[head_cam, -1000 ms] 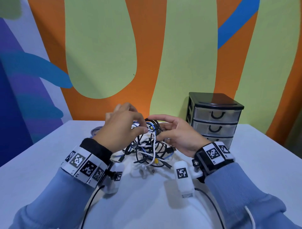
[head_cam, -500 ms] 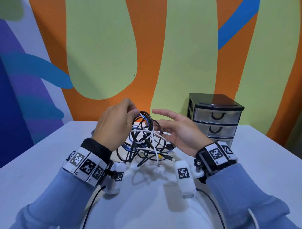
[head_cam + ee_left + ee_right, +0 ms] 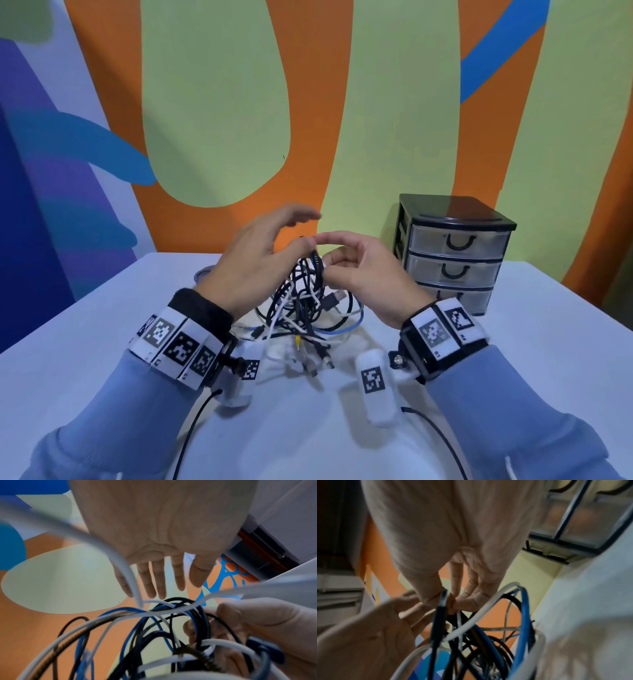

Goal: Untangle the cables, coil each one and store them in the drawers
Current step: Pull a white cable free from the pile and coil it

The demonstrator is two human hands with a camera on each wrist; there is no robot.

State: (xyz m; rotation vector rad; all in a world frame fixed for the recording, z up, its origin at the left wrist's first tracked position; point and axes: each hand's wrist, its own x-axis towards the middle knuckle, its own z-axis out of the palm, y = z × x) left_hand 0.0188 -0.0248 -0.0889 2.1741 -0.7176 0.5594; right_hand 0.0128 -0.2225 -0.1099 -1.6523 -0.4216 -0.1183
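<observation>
A tangle of black, white and blue cables (image 3: 308, 298) hangs partly lifted off the white table (image 3: 102, 342), its lower loops and plugs still lying on the top. My right hand (image 3: 320, 241) pinches the top of a black cable loop (image 3: 315, 257) between thumb and fingers; the right wrist view shows that pinch on the cables (image 3: 453, 609). My left hand (image 3: 298, 229) is just left of the loop with straight, spread fingers (image 3: 159, 580), its thumb close beside the cables. In the left wrist view the strands (image 3: 154, 622) cross below the palm.
A small black drawer unit (image 3: 455, 253) with three clear shut drawers stands at the back right of the table, close behind my right hand. A blue cable loop (image 3: 356, 320) and a USB plug (image 3: 334, 299) stick out of the tangle. The painted wall rises behind.
Half a second ago my left hand held the tangle up and the right was open. Now the right pinches the top loop, the left fingers have spread, and the bundle hangs higher.
</observation>
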